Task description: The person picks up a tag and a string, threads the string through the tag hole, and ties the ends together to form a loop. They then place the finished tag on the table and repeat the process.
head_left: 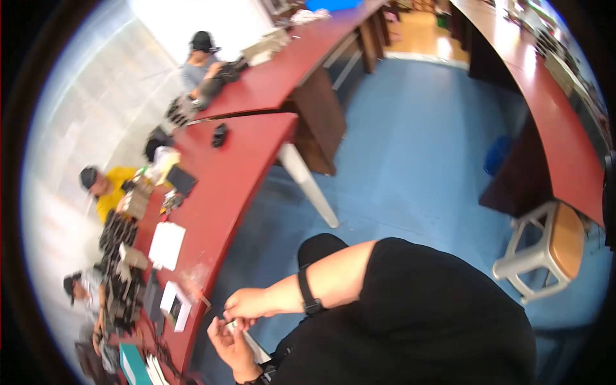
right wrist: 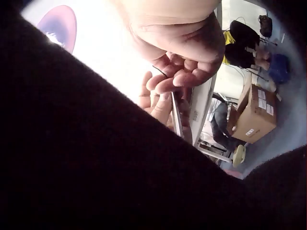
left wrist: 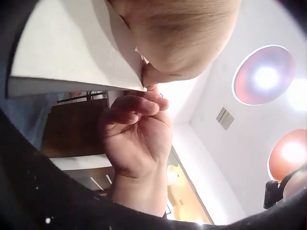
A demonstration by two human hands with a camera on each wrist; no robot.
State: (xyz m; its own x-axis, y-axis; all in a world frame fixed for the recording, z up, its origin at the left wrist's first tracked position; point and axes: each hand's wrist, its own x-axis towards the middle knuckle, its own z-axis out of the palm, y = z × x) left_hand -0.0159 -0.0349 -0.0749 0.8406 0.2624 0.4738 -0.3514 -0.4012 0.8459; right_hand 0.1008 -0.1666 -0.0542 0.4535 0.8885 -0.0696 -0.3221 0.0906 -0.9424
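Note:
My left hand (head_left: 232, 350) grips a white, flat, box-like thing (left wrist: 67, 48) with a straight edge and a sharp corner. In the head view only a pale strip of it shows below the fingers. The right hand (head_left: 247, 303), with a dark band at the wrist, meets the left at that corner, its fingers curled in. From between the right fingertips a thin dark wire-like piece (right wrist: 159, 71) pokes out in the right wrist view. Both hands are close beside the red table's edge, and their fingers partly hide the corner.
The red table (head_left: 218, 192) bears a white sheet (head_left: 167, 245), an open white box (head_left: 175, 307) and a small black object (head_left: 220, 135). Several people sit along its far side. A stool (head_left: 564, 240) stands on the blue floor at the right. A cardboard box (right wrist: 254, 115) shows in the right wrist view.

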